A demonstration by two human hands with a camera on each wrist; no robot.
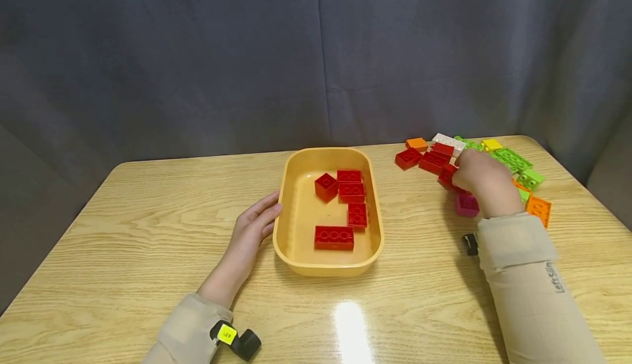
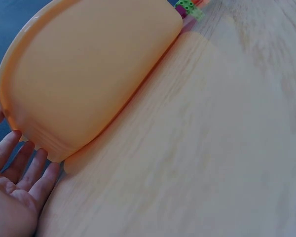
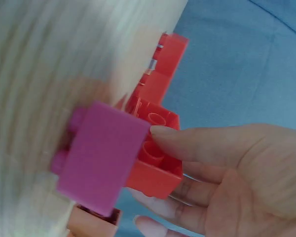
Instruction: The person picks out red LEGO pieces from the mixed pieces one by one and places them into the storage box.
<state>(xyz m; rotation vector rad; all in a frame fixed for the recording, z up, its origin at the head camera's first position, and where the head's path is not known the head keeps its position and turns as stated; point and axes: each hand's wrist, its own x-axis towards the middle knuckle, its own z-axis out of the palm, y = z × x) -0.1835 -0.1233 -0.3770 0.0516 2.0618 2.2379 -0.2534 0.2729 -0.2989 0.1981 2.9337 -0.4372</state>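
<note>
My left hand rests its fingertips against the left outer wall of a yellow-orange plastic tray. In the left wrist view, relaxed fingers touch that wall. Several red toy building bricks lie inside the tray, among them a long one. Over at the right, my right hand pinches a red building brick between thumb and fingers, its hollow underside showing. A magenta brick stands just beside it, in front of it in the right wrist view.
Around my right hand lie loose bricks: a red one, a white one, a green one, a yellow one and an orange one. A dark curtain hangs behind the wooden table.
</note>
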